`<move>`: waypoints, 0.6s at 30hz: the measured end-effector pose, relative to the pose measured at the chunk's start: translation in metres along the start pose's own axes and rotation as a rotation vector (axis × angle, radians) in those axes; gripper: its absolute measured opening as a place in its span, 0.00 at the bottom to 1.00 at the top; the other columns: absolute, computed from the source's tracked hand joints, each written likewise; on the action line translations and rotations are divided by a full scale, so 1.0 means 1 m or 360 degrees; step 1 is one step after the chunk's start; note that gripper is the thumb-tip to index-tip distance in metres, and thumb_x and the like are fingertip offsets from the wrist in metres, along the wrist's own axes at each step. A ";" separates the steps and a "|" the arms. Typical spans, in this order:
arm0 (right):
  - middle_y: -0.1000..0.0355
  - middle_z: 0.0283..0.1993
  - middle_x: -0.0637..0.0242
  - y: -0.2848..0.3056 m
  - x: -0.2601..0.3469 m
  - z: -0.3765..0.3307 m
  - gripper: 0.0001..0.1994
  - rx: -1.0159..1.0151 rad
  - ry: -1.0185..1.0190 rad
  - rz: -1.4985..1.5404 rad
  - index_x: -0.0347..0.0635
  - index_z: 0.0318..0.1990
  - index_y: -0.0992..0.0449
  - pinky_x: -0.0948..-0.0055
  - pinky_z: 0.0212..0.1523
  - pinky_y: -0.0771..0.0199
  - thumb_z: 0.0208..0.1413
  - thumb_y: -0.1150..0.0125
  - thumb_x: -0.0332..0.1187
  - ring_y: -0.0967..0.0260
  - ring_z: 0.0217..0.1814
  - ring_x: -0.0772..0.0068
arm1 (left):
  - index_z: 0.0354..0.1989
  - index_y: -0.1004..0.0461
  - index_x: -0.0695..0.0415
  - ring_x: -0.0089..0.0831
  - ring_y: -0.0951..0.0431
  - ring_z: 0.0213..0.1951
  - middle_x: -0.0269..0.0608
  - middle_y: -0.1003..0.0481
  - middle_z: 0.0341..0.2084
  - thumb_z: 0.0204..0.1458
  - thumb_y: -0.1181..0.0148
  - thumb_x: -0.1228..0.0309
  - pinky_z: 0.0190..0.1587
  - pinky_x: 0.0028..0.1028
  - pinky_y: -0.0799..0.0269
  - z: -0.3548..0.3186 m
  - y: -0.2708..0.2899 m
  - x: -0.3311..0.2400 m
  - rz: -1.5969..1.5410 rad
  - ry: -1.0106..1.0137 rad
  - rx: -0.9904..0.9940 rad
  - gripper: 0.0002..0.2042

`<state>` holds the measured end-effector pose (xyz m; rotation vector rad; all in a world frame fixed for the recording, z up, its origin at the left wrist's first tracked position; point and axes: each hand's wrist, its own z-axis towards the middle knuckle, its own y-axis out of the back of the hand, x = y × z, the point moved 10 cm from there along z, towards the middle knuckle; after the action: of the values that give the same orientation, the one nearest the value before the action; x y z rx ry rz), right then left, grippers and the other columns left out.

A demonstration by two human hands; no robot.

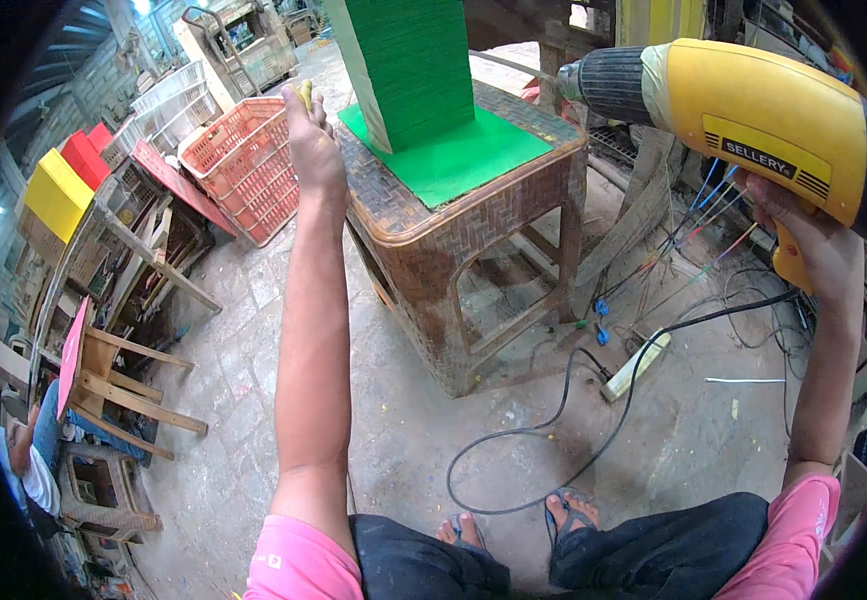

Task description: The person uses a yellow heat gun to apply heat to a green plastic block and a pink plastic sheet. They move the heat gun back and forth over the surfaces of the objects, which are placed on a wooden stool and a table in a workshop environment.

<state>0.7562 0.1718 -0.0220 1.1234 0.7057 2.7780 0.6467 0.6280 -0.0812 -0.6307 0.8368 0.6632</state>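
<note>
My right hand (pixel 804 225) is wrapped round the handle of a yellow heat gun (pixel 784 120). Its black ribbed barrel points left, toward a tall green box (pixel 419 75). The box stands upright on a flat green sheet (pixel 464 165), on top of a brown woven stool (pixel 424 245); its upper end is cut off by the picture's edge. My left hand (pixel 314 145) is raised just left of the box, apart from it as far as I can see. Its fingers are curled about a small yellowish thing (pixel 306 92) whose kind I cannot make out.
A black cable (pixel 494 432) loops over the floor near my feet, beside a pale power strip (pixel 637 367). Red plastic crates (pixel 244 165) stand beyond my left arm. A yellow box (pixel 59 195) and an upturned wooden stool (pixel 119 385) are at left, near another person (pixel 29 450).
</note>
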 end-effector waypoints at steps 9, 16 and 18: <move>0.24 0.32 0.67 -0.024 -0.004 0.009 0.14 0.0049 0.0111 -0.0024 0.36 0.41 0.22 0.80 0.30 0.28 0.47 0.29 0.32 0.29 0.29 0.81 | 0.68 0.54 0.63 0.34 0.40 0.56 0.51 0.46 0.63 0.57 0.71 0.36 0.60 0.28 0.51 0.005 0.003 0.005 0.0039 -0.0014 0.0020 0.42; 0.24 0.31 0.67 -0.047 -0.019 0.015 0.17 0.0107 -0.0214 0.0148 0.37 0.41 0.21 0.81 0.29 0.30 0.45 0.27 0.37 0.30 0.28 0.81 | 0.68 0.54 0.63 0.38 0.44 0.60 0.53 0.48 0.64 0.58 0.71 0.37 0.63 0.31 0.54 0.000 -0.001 0.004 0.0029 0.0017 0.0056 0.42; 0.25 0.31 0.67 -0.056 -0.014 0.015 0.17 0.0164 -0.0221 0.0168 0.36 0.41 0.23 0.80 0.30 0.29 0.46 0.28 0.35 0.30 0.28 0.80 | 0.68 0.56 0.63 0.44 0.51 0.66 0.57 0.52 0.66 0.58 0.72 0.37 0.67 0.35 0.60 -0.002 -0.002 0.003 0.0037 -0.0005 0.0077 0.42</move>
<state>0.7704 0.2250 -0.0461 1.3962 0.8040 2.7415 0.6488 0.6260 -0.0839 -0.5770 0.8561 0.6626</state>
